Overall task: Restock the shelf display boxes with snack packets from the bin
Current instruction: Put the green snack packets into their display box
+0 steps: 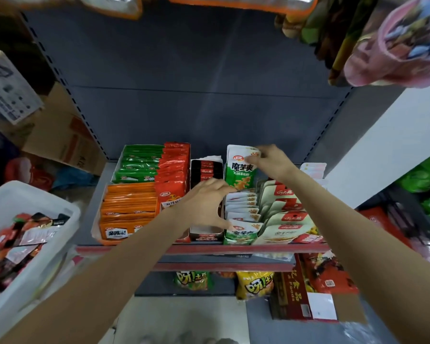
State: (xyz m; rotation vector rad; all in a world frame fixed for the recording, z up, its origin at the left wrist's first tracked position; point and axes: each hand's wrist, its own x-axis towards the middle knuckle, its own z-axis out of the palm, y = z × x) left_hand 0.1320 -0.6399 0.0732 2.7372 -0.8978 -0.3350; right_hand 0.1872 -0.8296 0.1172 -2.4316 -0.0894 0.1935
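Now: right hand [268, 160] pinching top of upright green packet [240, 170], behind row in display box [238, 238] | left hand [206, 204] spread, fingers parting row below | risk: packet snagging, toppling neighbours | bin [35, 219] far left.

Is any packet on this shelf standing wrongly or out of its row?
Yes. One green-and-white packet stands upright, above its row, pinched at the top by the right hand. The left hand spreads the row below it.
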